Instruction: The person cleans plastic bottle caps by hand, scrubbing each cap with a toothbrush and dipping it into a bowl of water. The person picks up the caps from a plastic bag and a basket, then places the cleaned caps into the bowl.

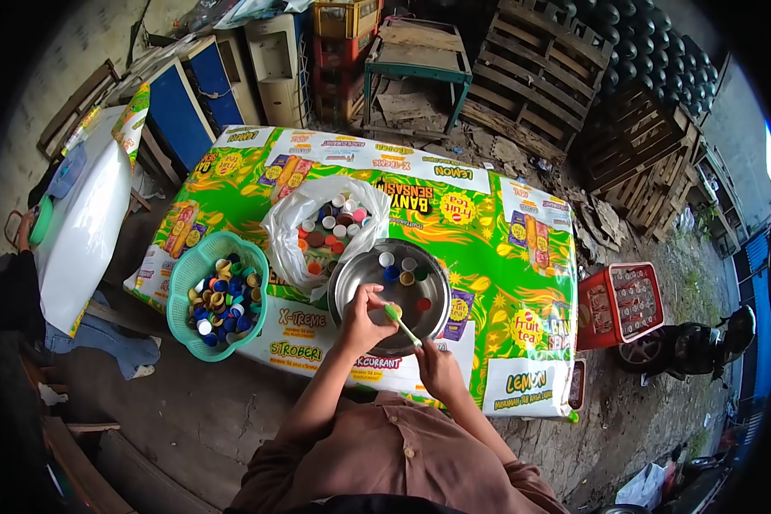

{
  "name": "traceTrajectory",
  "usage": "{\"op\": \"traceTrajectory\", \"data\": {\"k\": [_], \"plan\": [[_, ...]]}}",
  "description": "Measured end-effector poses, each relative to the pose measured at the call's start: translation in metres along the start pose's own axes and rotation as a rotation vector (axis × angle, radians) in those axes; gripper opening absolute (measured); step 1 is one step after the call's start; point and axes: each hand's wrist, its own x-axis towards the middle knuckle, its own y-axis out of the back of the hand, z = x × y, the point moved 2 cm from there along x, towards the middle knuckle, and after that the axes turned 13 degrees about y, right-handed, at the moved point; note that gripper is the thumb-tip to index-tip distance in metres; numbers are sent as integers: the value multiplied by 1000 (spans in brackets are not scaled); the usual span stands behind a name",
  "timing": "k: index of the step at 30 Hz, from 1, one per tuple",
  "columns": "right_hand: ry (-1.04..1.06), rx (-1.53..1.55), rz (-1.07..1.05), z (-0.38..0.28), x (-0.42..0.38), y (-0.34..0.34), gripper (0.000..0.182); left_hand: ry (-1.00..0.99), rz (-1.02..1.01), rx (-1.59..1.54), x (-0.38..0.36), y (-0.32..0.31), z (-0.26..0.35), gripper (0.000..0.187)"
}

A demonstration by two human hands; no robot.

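Note:
Over the near side of a metal bowl (pixel 343 272), my left hand (pixel 364 321) pinches a small yellowish bottle cap (pixel 395 310). My right hand (pixel 439 370) grips a light green toothbrush (pixel 408 332), its head against the cap. Several loose bottle caps, among them a red cap (pixel 423 304) and a blue cap (pixel 391 272), lie in the bowl. Behind it a white plastic bag (pixel 284 224) holds red, white, orange and brown caps. To the left, a green plastic basket (pixel 180 295) contains blue, white and tan caps.
A printed green cover (pixel 480 231) wraps the table. At left, another person's hand (pixel 26 231) is by a second table (pixel 90 231). A red crate of bottles (pixel 618 304) and a motorbike (pixel 694 347) stand right. Wooden pallets (pixel 535 73) lean behind.

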Motion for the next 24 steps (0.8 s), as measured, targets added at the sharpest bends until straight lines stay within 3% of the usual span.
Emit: {"op": "traceTrajectory", "data": {"k": [4, 6, 12, 14, 18, 20, 21, 24], "plan": [[-115, 92, 74, 17, 1, -3, 17, 19, 44, -36, -1, 1, -2, 58], [5, 46, 32, 0, -4, -2, 16, 16, 18, -59, 2, 1, -3, 58], [-76, -31, 82, 2, 1, -1, 18, 45, 21, 66, 0, -3, -4, 60], [-9, -13, 2, -3, 0, 1, 18, 51, 27, 7, 0, 0, 1, 58], [-133, 5, 94, 10, -1, 8, 18, 16, 71, -24, 3, 5, 4, 59], [23, 11, 119, 10, -8, -2, 17, 26, 67, 7, 1, 6, 6, 58], [22, -2, 39, -4, -8, 1, 16, 36, 36, -5, 1, 5, 6, 58], [-68, 27, 120, 10, -11, -5, 16, 39, 15, 65, 1, 2, 10, 59]]}}
